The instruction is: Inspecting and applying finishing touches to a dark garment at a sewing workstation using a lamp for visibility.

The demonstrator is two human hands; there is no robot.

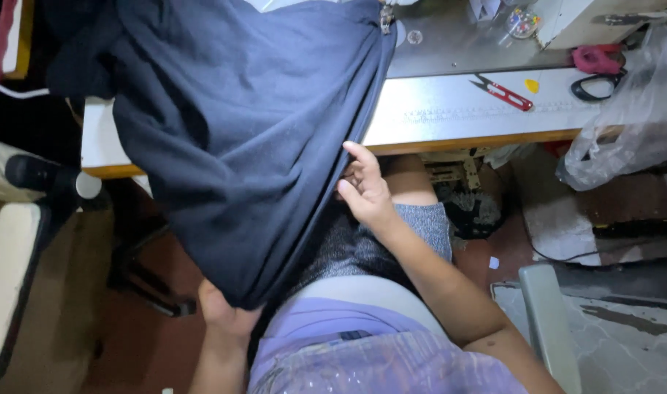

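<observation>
Navy plain cloth (238,131); red thread snips (503,92); pink/black scissors (596,69); grey speckled shorts (370,244).

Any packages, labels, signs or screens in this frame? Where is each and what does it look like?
Clear plastic bag: hangs off the table's right end, crumpled, see-through, whitish.
Small clear round container: top right on the table, holding colourful bits.
No labels, signs or screens visible.
</observation>
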